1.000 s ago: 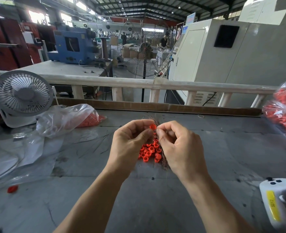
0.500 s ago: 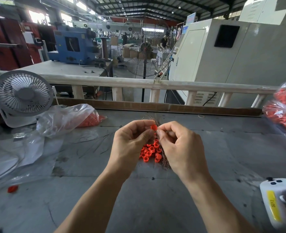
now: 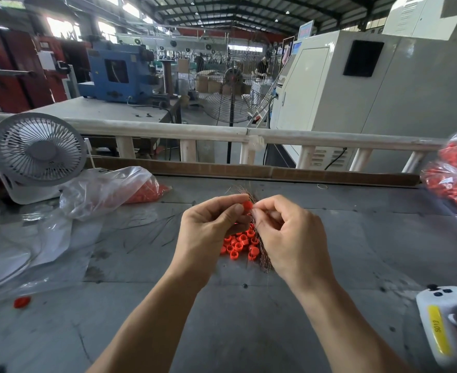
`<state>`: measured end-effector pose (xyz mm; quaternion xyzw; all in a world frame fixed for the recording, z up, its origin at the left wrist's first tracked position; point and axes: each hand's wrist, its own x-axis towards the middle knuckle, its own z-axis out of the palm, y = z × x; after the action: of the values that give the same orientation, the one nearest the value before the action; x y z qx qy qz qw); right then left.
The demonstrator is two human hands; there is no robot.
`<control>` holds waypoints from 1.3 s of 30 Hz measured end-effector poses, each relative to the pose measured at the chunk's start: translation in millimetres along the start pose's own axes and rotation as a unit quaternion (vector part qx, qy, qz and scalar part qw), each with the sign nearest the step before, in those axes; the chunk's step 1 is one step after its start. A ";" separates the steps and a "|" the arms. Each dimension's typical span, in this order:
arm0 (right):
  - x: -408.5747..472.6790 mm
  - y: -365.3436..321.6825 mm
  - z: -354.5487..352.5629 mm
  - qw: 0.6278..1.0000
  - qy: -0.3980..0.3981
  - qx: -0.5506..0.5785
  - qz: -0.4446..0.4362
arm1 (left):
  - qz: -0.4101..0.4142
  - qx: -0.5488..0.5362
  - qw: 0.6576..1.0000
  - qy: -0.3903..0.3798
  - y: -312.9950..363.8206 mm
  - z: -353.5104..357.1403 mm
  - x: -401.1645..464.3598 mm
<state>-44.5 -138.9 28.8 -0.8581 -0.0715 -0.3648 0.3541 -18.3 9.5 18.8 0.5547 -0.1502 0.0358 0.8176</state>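
Orange cap [image 3: 247,205] is being pinched between the thumb and fingers [image 3: 235,211] of the left hand [image 3: 211,232], raised just above the bench [image 3: 249,319]. The right hand [image 3: 289,238] is meeting it, its fingers pinching a bundle of thin copper wires [image 3: 262,254] right against the cap. Directly beneath, a pile of orange caps [image 3: 238,244] is lying on the bench. Further left, a plastic bag of caps [image 3: 120,189] and a desk fan [image 3: 36,154] are sitting.

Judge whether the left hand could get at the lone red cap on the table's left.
Probably yes: only table surface and flat clear plastic lie between the left hand and the lone red cap. Its fingers pinch another cap, though.
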 end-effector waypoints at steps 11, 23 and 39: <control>1.3 1.8 6.1 0.955 -0.078 0.235 0.163 | -0.057 -0.045 0.997 -0.022 -1.5 -4.2 1.6; 0.8 -1.0 8.6 0.868 -0.134 0.401 0.260 | -0.049 -0.002 0.998 -0.040 0.0 -8.9 2.8; 13.7 76.0 -16.0 0.953 -0.053 -0.159 0.253 | -0.065 -0.028 0.997 0.024 -5.4 -22.0 9.9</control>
<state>-14.9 -207.4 3.6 -0.9114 0.1882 -0.2237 0.2896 -3.2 26.6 9.3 0.5392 -0.0950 -0.0086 0.8368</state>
